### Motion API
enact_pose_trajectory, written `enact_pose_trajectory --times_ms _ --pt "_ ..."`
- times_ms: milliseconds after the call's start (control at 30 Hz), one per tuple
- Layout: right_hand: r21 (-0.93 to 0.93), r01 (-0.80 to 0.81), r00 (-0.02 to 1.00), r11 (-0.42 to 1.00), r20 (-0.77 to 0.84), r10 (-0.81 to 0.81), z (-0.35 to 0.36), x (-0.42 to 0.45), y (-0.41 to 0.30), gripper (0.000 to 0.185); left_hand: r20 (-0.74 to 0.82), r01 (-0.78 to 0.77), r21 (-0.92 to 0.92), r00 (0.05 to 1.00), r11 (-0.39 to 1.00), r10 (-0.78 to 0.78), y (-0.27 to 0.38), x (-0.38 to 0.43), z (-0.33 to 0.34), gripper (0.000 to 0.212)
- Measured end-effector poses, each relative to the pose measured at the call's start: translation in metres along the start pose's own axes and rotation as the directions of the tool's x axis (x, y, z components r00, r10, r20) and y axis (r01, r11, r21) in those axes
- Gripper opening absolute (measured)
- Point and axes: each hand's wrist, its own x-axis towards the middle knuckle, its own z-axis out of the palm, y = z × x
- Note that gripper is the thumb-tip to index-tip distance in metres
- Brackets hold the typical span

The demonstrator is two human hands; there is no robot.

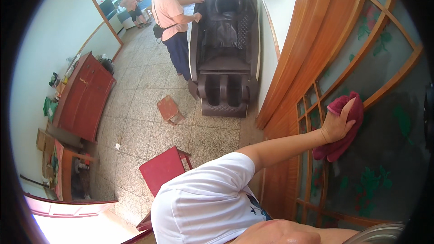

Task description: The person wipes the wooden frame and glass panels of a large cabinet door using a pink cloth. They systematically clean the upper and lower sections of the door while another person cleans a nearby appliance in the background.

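Note:
My left hand (340,122) holds a folded dark red terry towel (339,149) against a glazed wooden door (308,106). The towel lies on a dark glass pane (369,135), partly over a thin wooden glazing bar (390,78). Two of my fingers show on top of the towel; the others are hidden. Green leaves and red flowers (368,183) decorate the glass. My left arm reaches out from a white T-shirt sleeve (220,176). The right hand is out of view.
A brown massage chair (225,57) stands by the wall, with a person (171,17) touching its side. Farther back is another person (130,5). A small wooden stool (168,106), a red stool (162,167) and a red cabinet (86,95) stand on the speckled floor tiles (132,108).

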Motion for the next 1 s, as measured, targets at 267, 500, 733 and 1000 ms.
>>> enact_pose_trajectory --times_ms 267,500,733,1000 --pt "0.022 0.0 1.0 1.0 -0.012 0.0 0.005 -0.002 0.0 0.027 0.001 -0.018 -0.005 1.0 1.0 0.018 0.0 0.002 -0.003 0.071" --pt "-0.022 -0.014 1.0 1.0 0.001 0.014 0.005 -0.003 -0.005 0.028 -0.013 -0.017 -0.003 1.0 1.0 0.017 -0.005 -0.003 0.002 0.073" --pt "-0.192 0.034 0.998 0.981 0.064 -0.022 -0.004 0.007 -0.023 0.03 -0.013 -0.021 0.021 1.0 1.0 0.021 -0.006 -0.005 0.001 0.073" --pt "-0.154 0.025 0.999 0.988 0.047 -0.018 -0.002 0.006 -0.019 0.03 0.004 -0.006 0.019 1.0 1.0 0.006 -0.008 -0.007 0.001 0.074"
